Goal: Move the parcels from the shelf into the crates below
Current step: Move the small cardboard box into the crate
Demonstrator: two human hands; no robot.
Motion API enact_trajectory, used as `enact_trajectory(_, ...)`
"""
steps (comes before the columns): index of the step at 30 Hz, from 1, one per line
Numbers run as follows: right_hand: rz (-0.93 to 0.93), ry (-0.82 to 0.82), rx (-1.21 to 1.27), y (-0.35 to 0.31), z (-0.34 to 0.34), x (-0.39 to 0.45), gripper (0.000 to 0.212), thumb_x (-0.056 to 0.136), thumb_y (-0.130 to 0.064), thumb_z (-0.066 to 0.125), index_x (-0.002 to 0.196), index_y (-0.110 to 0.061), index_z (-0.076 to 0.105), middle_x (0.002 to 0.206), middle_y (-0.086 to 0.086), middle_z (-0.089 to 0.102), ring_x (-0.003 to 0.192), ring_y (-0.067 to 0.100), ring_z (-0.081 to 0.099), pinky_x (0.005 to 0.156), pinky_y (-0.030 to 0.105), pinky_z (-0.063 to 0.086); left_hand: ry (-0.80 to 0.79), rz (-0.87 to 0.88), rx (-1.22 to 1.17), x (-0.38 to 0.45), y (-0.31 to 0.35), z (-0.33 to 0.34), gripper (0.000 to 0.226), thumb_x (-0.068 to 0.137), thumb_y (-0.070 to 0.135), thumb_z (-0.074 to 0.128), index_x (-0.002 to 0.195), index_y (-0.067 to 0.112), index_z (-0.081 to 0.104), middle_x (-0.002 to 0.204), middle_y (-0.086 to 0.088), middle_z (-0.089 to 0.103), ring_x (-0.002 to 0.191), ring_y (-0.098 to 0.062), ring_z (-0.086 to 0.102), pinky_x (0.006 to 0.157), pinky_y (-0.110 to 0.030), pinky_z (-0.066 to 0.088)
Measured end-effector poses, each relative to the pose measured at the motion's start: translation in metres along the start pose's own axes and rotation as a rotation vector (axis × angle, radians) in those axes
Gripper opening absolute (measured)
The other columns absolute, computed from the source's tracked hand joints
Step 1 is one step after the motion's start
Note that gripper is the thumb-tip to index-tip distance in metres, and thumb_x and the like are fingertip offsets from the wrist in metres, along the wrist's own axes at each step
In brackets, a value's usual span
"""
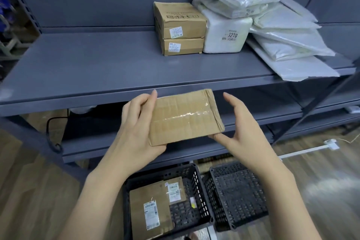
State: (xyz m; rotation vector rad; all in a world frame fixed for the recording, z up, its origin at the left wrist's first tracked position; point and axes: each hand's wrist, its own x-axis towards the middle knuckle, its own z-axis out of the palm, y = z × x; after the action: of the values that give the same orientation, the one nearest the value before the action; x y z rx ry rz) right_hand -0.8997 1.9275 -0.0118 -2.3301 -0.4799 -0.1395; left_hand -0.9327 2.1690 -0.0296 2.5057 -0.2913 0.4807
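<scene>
Two crates: a left crate [196, 197] and a right crate [237, 195] are seen on the floor below the shelf [97, 68]; the left one already holds brown parcels [153, 204], the right one appears bare.
Shelf: a grey metal board is seen, with stock kept toward its right end and back edge.
White bags: a loose heap [276, 31] is piled at the shelf's right end, the lowest bag overhanging the front edge.
White block: a labelled packet [224, 33] is stood between the heap and the cartons, touching both.
Stacked cartons: two brown boxes [181, 27] are set one on the other near the back edge.
Held parcel: a flat taped cardboard parcel [185, 117] is carried in the air just in front of the shelf's front edge, above the left crate.
Left hand: the parcel's left edge is gripped by the left hand [136, 128], thumb on top, fingers underneath.
Right hand: the lower right corner is supported from beneath by the right hand [241, 130], its fingers spread and largely off the cardboard.
Step in hand: lowering into a crate is judged to be under way.
Advice: the parcel is best kept level, brought down clear of the shelf's front edge, and laid flat beside the parcels already in the left crate rather than dropped.
</scene>
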Motion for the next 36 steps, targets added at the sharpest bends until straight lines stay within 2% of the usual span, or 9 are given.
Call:
enact_trajectory(2,-0.029,-0.098,-0.031,-0.003,-0.004,-0.001,0.100,0.079,-0.029,0.075,0.146,-0.040,0.002,0.144,-0.034,0.009,0.135,-0.016,0.008,0.104,-0.002,0.007,0.057,0.103,0.121,0.001,0.002,0.001,0.107,0.056,0.009,0.085,0.145,0.009,0.026,0.135,0.002,0.027,0.125,-0.018,0.027,0.096,-0.030,0.030)
enact_trajectory(4,-0.065,-0.177,-0.040,-0.006,-0.005,-0.001,0.107,0.079,-0.025,0.075,0.140,-0.048,-0.009,0.152,-0.030,0.000,0.139,-0.013,-0.001,0.108,0.003,0.005,0.084,0.155,0.171,0.002,0.004,0.003,0.098,0.059,0.006,0.082,0.142,0.005,0.032,0.135,-0.005,0.032,0.124,-0.026,0.030,0.092,-0.032,0.036)
enact_trajectory(6,-0.096,-0.191,-0.041,-0.008,-0.004,-0.001,0.107,0.081,-0.021,0.073,0.140,-0.048,-0.012,0.154,-0.026,0.000,0.140,-0.010,0.001,0.109,0.004,0.008,0.109,0.201,0.191,0.001,0.007,0.006,0.092,0.060,0.002,0.079,0.140,0.006,0.034,0.135,-0.006,0.035,0.125,-0.029,0.032,0.091,-0.034,0.041)
enact_trajectory(11,-0.127,-0.178,-0.165,-0.007,0.003,0.002,0.108,0.079,-0.019,0.072,0.148,-0.037,-0.008,0.140,-0.027,0.009,0.134,0.003,0.017,0.098,0.015,0.026,0.136,0.283,0.179,-0.005,0.008,0.012,0.092,0.059,-0.003,0.077,0.140,0.009,0.034,0.137,-0.005,0.035,0.123,-0.032,0.035,0.089,-0.038,0.046)
enact_trajectory(16,-0.147,-0.178,-0.216,-0.005,0.010,0.002,0.109,0.073,-0.017,0.076,0.151,-0.032,0.002,0.149,-0.018,0.002,0.139,0.012,0.019,0.099,0.025,0.038,0.160,0.275,0.167,-0.011,0.005,0.015,0.096,0.056,-0.004,0.078,0.140,0.010,0.033,0.138,-0.004,0.035,0.124,-0.032,0.036,0.087,-0.039,0.048)
enact_trajectory(21,-0.229,-0.006,-0.226,-0.003,0.023,0.003,0.091,0.067,-0.012,0.073,0.143,-0.024,0.025,0.146,-0.002,0.021,0.128,0.020,0.037,0.086,0.037,0.051,0.168,0.271,0.170,-0.013,0.002,0.016,0.098,0.059,-0.008,0.074,0.142,0.014,0.028,0.143,-0.006,0.030,0.130,-0.031,0.032,0.086,-0.037,0.046)
enact_trajectory(26,-0.288,0.202,-0.208,0.002,0.027,0.003,0.084,0.063,0.000,0.073,0.133,-0.023,0.032,0.140,0.004,0.025,0.126,0.029,0.038,0.092,0.021,0.038,0.152,0.254,0.147,-0.010,0.000,0.009,0.105,0.063,0.015,0.085,0.143,0.026,0.018,0.151,-0.012,0.016,0.135,-0.029,0.025,0.091,-0.035,0.039)
enact_trajectory(29,-0.324,0.295,-0.198,0.003,0.028,0.005,0.082,0.061,0.009,0.071,0.129,-0.020,0.035,0.139,0.006,0.026,0.125,0.033,0.041,0.095,0.012,0.031,0.198,0.310,0.137,-0.009,-0.001,0.010,0.101,0.065,0.014,0.084,0.140,0.032,0.019,0.149,-0.014,0.018,0.133,-0.033,0.028,0.102,-0.035,0.033)
enact_trajectory(36,-0.342,0.353,-0.177,0.003,0.032,0.003,0.083,0.061,0.012,0.071,0.128,-0.020,0.035,0.139,0.007,0.025,0.127,0.030,0.038,0.096,0.013,0.035,0.256,0.333,0.099,-0.006,0.001,0.010,0.097,0.068,0.011,0.080,0.140,0.031,0.018,0.147,-0.013,0.022,0.133,-0.028,0.030,0.103,-0.031,0.032)
